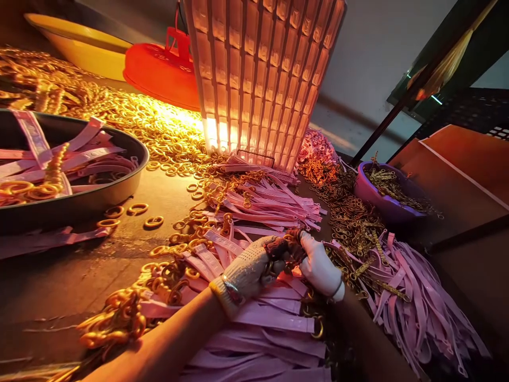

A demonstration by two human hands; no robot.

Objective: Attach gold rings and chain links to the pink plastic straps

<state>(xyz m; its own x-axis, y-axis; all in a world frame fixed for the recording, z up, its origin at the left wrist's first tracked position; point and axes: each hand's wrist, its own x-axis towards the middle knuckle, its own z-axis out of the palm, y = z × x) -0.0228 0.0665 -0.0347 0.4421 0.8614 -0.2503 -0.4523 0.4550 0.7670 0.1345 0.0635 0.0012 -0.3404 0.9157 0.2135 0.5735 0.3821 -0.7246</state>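
My left hand [252,265], in a knitted glove with dark finger covers, meets my right hand [321,264], in a thin white glove. Both have their fingers bent and pressed together; whatever is pinched between them is hidden. Beneath the hands lie many flat pink straps [274,318], some with a metal ring [318,328] at the end. Just ahead is another bundle of pink straps [274,201]. Loose gold-coloured rings [159,249] gather to the left of my left hand. Right of my right hand are metal clasps and chains [358,228].
A dark round pan [135,178] holds straps and rings at the left. Behind it stand a yellow basin [91,55], a lit red lamp [159,71] over piled rings, and an upright ribbed plastic tray [258,79]. A purple bowl [368,188] and hanging straps [421,302] are on the right.
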